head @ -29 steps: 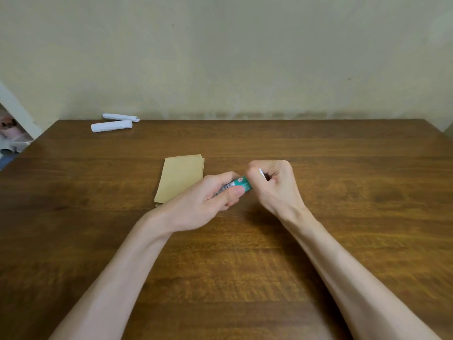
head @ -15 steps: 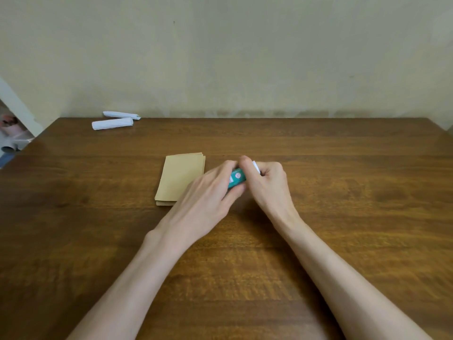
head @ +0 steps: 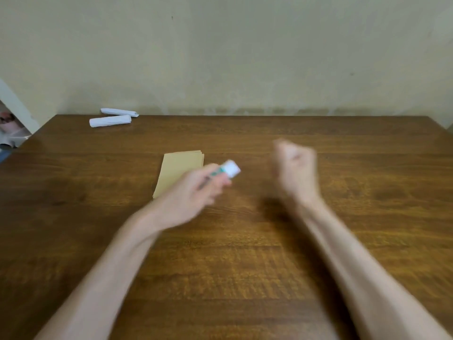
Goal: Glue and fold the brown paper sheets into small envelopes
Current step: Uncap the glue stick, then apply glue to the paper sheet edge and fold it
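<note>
A small stack of brown paper sheets (head: 180, 165) lies flat on the wooden table (head: 245, 266), left of centre. My left hand (head: 193, 195) hovers over the stack's near right corner and grips a teal glue stick (head: 229, 169), whose white end points right and away from me. My right hand (head: 295, 168) is a curled fist held apart to the right, above the table. Motion blur hides whether anything is inside that fist. Both hands are blurred.
Two white rolled paper pieces (head: 110, 120) lie at the table's far left edge by the wall. The wall runs along the table's far side. Some clutter (head: 9, 128) shows past the table's left corner.
My hands were joined at the glue stick; now they have pulled apart. The right hand moved right as a fist, and the stick's white end is uncovered in my left hand.
</note>
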